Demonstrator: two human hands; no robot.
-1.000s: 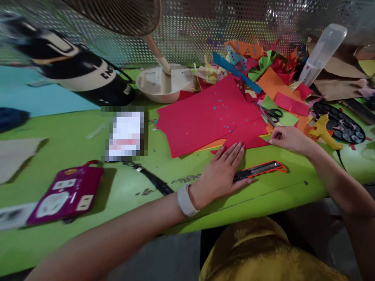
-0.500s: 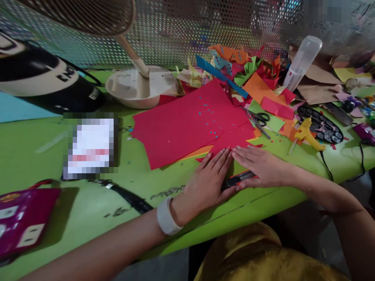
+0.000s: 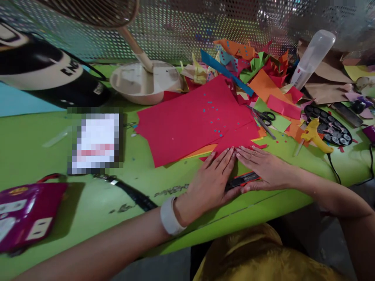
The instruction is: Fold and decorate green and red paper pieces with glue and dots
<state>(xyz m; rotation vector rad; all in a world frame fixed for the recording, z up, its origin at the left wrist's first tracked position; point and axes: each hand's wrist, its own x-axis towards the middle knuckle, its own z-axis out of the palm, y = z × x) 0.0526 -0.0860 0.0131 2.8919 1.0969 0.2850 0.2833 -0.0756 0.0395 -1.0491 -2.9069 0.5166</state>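
My left hand [image 3: 212, 177] lies flat with its fingers stretched over the near edge of a small red paper piece [image 3: 236, 140]. From the other side my right hand [image 3: 263, 166] rests with straight fingers on the same edge, its fingertips close to the left ones. Both thumbs point toward each other below. A black and orange tool, perhaps a utility knife [image 3: 244, 178], lies on the table in the gap between the hands, partly hidden. Under and behind the small piece spreads a large red paper sheet [image 3: 175, 125] with tiny blue bits on it.
Scissors [image 3: 265, 117], a yellow glue gun [image 3: 315, 136] and a black round-welled palette [image 3: 329, 127] lie to the right. Coloured paper scraps [image 3: 260, 70] pile up behind. A fan base [image 3: 137, 88], black bottle [image 3: 55, 74], lanyard [image 3: 133, 195] and purple pouch [image 3: 32, 214] are leftward.
The view has shifted a little, so everything appears slightly further right. Both hands keep nearly the same flat pose on the red paper.
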